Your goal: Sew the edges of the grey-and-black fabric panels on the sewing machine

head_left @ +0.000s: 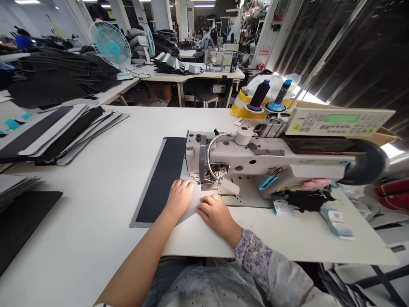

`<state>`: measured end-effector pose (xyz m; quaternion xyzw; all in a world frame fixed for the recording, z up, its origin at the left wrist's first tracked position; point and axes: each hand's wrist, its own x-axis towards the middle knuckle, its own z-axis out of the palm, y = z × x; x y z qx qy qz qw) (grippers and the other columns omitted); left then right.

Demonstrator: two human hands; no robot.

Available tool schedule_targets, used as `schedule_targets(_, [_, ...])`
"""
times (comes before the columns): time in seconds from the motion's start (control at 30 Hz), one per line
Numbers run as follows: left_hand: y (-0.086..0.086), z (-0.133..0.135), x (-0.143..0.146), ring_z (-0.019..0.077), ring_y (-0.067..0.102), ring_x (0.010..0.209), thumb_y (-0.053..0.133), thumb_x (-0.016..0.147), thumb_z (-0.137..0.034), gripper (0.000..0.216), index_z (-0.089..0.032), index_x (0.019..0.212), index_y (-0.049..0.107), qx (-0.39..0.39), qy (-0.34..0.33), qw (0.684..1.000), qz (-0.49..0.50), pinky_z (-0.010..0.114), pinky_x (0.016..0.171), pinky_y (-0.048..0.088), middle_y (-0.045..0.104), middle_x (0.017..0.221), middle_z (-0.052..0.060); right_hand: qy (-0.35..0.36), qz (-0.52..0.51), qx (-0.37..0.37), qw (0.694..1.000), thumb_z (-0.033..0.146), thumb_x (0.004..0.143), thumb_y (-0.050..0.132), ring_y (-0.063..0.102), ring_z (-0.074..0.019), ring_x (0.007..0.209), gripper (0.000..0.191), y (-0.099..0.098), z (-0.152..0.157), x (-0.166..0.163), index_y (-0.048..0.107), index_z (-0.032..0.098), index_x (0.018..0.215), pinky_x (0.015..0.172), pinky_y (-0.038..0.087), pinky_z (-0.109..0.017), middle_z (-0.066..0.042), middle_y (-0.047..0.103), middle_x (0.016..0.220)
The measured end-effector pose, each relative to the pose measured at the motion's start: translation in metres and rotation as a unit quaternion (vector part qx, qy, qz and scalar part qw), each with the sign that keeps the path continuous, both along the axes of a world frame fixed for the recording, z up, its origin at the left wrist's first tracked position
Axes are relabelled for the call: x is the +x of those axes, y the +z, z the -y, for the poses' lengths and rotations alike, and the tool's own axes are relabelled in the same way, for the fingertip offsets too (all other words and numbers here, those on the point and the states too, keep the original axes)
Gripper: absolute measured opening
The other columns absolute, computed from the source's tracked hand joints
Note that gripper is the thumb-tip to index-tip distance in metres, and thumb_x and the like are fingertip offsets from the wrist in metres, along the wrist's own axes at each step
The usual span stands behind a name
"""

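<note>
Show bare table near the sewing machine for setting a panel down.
Bare tabletop lies between the stacked panels and the grey-edged dark panel, and in a strip right of the right hand, in front of the barcode tags. Crowded: the sewing machine's needle, by the left hand.

A sewing machine (243, 157) sits toward the right of the long table (96, 221), with a panel (159, 183) lying just left of its head and stacks of cut pieces (57, 136) farther left. Spools of thread (258, 96) stand behind the machine, and a fan (111, 44) stands on another table (159, 74) at upper left.
</note>
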<state>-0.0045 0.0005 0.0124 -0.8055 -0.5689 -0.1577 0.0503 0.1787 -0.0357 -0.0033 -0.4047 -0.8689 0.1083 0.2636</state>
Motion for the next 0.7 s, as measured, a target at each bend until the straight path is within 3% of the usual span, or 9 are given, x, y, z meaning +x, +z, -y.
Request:
schedule_targets(0.27, [-0.001,0.023,-0.009,0.0216,0.054,0.091,0.044,0.093,-0.023,0.022,-0.023,0.103,0.064,-0.014,-0.010,1.000,0.025,0.037,0.086,0.041,0.063,0.096,0.007,-0.027,0.019,0.016,0.999,0.029,0.091,0.057,0.056,-0.0241,0.093,0.017,0.001,-0.019,-0.002,0.070,0.022,0.100,0.081,0.047,-0.038,-0.009,0.066,0.102])
schedule_targets(0.7, [-0.008,-0.023,-0.012,0.0224,0.055,0.091,0.046,0.090,-0.020,0.019,-0.020,0.094,0.065,0.021,-0.017,1.000,0.013,0.036,0.084,0.043,0.063,0.093,0.008,-0.102,0.046,-0.027,0.993,0.030,0.094,0.049,0.063,-0.0205,0.077,0.028,-0.009,-0.044,-0.013,0.066,0.020,0.114,0.058,0.049,-0.028,-0.011,0.067,0.102])
